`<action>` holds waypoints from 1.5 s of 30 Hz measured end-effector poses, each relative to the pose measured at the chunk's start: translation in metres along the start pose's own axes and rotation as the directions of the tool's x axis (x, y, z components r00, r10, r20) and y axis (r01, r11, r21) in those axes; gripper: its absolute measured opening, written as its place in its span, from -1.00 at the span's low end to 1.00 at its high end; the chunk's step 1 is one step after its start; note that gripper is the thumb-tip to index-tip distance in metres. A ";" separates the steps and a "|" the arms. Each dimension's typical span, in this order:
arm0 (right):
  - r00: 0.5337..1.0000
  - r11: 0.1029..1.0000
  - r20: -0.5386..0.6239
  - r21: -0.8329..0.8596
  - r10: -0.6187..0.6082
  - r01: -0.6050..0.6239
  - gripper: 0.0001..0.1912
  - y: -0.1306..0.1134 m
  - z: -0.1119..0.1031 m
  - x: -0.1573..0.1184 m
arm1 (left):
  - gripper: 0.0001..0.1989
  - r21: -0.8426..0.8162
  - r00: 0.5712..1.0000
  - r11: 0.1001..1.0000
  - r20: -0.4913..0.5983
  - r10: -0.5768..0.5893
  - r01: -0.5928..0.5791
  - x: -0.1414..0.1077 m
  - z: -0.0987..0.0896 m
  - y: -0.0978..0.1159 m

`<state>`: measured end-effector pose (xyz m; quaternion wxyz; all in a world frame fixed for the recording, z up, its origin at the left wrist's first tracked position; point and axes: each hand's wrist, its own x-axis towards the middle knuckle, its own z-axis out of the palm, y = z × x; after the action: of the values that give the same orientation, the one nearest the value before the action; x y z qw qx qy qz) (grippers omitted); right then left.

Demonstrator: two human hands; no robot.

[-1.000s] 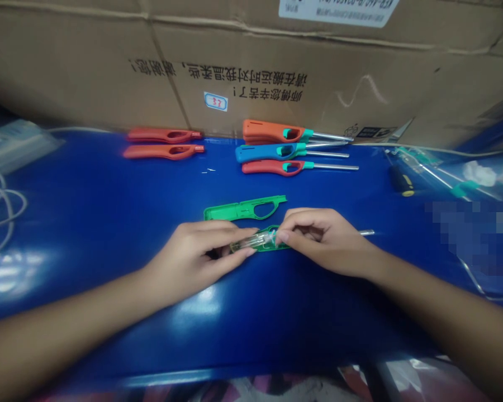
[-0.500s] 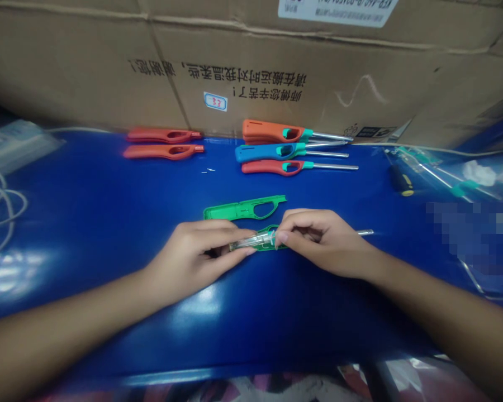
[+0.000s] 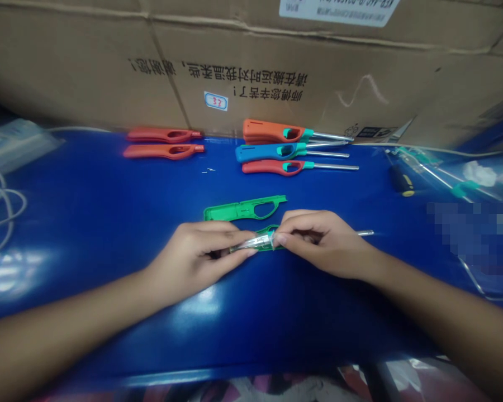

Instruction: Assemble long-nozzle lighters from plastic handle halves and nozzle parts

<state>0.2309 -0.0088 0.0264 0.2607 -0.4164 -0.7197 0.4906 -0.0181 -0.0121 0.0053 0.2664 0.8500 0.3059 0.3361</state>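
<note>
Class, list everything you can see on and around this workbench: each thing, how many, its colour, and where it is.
cardboard box: one, brown, behind the bench
bench: one, blue, under everything
casing halves: two, orange-red, back left
lighters: at least three, orange, blue and red, back middle
green casings: two, green, middle
clear plastic part: one, see-through, between the hands
metal rod: one, silver, beyond the right hand
screwdriver: one, black and yellow, back right
cable: one coil, white, left edge
left hand: one, pinching the clear plastic part
right hand: one, pinching the same part
</note>
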 end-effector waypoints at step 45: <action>0.994 0.996 -0.062 -0.014 0.088 -0.089 -0.78 0.000 0.005 -0.002 | -0.75 0.005 0.999 1.000 0.036 -0.013 0.012 0.000 0.000 0.000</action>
<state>0.2277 -0.0129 0.0249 0.2570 -0.4648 -0.6964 0.4827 -0.0188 -0.0121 0.0053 0.2720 0.8547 0.3071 0.3182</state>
